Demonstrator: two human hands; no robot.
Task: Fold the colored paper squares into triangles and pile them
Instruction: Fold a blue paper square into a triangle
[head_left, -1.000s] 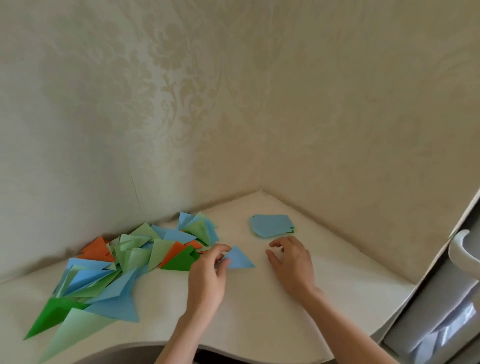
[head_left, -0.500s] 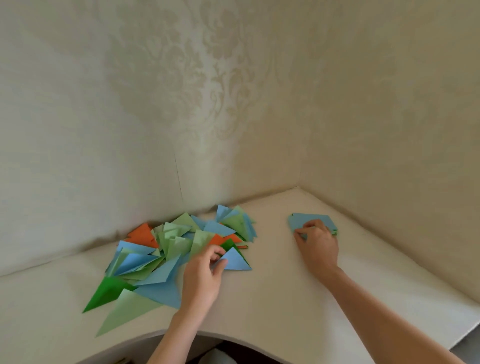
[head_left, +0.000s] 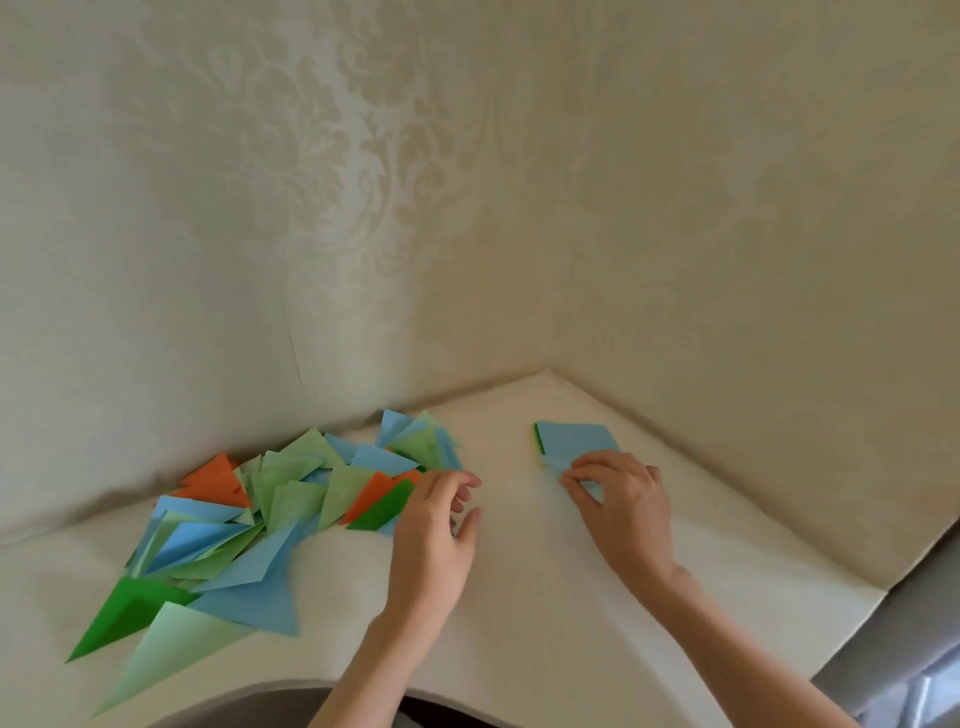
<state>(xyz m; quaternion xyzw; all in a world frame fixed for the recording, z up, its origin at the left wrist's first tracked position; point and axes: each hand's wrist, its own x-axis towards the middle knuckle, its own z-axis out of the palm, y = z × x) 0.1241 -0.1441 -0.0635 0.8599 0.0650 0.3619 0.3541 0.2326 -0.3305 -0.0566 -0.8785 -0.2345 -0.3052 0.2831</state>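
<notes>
A loose pile of folded triangles (head_left: 270, 509) in blue, light green, dark green and orange lies on the left of the cream table (head_left: 519, 597). My left hand (head_left: 436, 535) hovers at the pile's right edge with thumb and fingers apart and loosely curled, nothing visible between them. A sliver of blue paper shows under it. Near the corner sits a small stack of paper squares (head_left: 574, 439), blue on top with green edges below. My right hand (head_left: 618, 499) rests on the stack's near edge, its curled fingertips pinching the top blue square (head_left: 589, 487), which has slid towards me.
Two patterned beige walls (head_left: 467, 208) meet in a corner just behind the stack. The table's curved front edge runs below my wrists. A grey piece of furniture (head_left: 914, 649) stands past the table's right edge.
My left hand has let the blue triangle down at the pile's edge and spread its fingers. My right hand stays on the stack and has drawn the top blue square a little towards me.
</notes>
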